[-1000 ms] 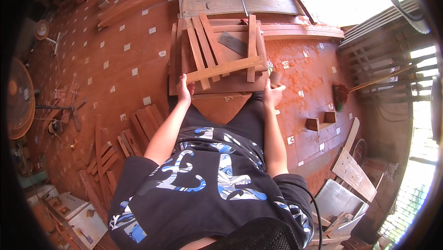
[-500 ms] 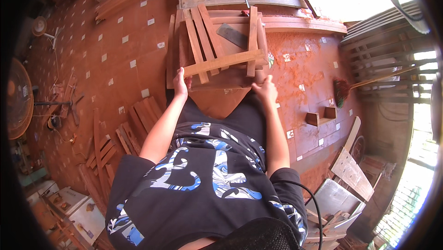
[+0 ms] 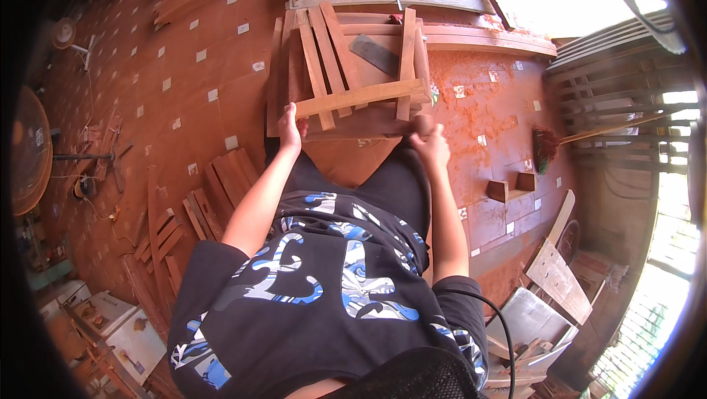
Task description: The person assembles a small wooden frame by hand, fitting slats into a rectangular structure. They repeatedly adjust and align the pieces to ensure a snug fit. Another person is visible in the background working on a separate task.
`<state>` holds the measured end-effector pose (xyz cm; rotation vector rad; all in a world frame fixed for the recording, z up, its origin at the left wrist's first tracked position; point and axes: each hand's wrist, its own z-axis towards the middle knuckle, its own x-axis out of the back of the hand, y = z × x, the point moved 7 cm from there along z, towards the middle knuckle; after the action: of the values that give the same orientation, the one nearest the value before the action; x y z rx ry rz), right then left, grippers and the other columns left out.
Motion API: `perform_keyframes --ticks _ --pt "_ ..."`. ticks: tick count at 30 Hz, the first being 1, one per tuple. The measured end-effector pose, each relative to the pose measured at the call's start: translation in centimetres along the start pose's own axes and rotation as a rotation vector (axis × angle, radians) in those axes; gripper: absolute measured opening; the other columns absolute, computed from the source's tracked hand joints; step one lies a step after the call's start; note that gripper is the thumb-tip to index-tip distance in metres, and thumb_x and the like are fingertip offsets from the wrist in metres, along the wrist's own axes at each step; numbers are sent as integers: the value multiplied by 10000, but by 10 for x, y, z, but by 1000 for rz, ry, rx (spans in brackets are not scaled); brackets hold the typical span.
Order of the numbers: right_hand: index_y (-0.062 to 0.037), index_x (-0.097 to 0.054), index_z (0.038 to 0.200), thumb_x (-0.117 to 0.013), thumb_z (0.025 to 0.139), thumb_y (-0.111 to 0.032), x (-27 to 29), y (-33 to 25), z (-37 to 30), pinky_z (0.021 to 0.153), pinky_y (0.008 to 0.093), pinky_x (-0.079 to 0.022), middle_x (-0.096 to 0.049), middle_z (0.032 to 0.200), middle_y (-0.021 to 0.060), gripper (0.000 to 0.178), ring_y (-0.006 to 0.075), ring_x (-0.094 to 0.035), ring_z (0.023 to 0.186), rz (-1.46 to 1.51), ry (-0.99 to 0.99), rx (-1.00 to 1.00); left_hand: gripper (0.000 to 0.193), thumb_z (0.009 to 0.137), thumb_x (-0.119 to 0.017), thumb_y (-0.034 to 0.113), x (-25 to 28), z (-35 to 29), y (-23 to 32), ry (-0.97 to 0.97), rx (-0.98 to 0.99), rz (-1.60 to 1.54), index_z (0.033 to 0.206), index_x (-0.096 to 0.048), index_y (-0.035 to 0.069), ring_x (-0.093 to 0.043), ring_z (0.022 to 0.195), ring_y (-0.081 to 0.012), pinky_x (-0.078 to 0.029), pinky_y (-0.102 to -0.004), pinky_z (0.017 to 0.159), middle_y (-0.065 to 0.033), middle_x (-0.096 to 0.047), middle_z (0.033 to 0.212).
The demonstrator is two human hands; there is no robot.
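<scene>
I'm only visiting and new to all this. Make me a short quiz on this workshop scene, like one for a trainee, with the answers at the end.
1. True or false: the left hand is at the right end of the crosswise wooden strip.
2. How many narrow slats lie in the fanned group left of the grey plate?
3. Fill in: the broom is on the ____ side of the picture.

Key: 1. False; it is at the left end. 2. Three. 3. Right.

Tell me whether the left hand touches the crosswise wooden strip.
Touching: the head view shows the left hand with fingers against the left end of the crosswise wooden strip.
</scene>
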<state>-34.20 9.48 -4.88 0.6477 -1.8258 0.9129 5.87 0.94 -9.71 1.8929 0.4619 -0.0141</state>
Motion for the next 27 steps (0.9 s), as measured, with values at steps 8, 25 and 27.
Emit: perform_keyframes --ticks 8,25,27 --pt "-46 -542 1215 -682 927 -404 30 50 57 448 271 -448 -631 657 110 479 148 -577 494 1105 38 -193 273 995 -540 388 -15 1 2 -28 -67 -78 970 -594 122 -476 478 -77 -352 -222 410 5 -560 705" --pt "-113 -525 1424 -802 712 -412 -3 -244 -119 559 398 -553 -662 760 113 820 275 -685 623 128 316 877 457 1090 -359 464 -14 -17 11 -152 -123 -63 1182 -587 79 -469 501 -59 -349 -227 444 -3 -585 726" --pt "-123 -538 1415 -804 712 -423 6 -233 -98 592 416 -552 -673 765 107 809 282 -687 629 154 252 869 444 1085 -406 457 -12 -20 19 -156 -131 76 1148 -612 70 -446 491 -48 -329 -221 433 10 -565 717"
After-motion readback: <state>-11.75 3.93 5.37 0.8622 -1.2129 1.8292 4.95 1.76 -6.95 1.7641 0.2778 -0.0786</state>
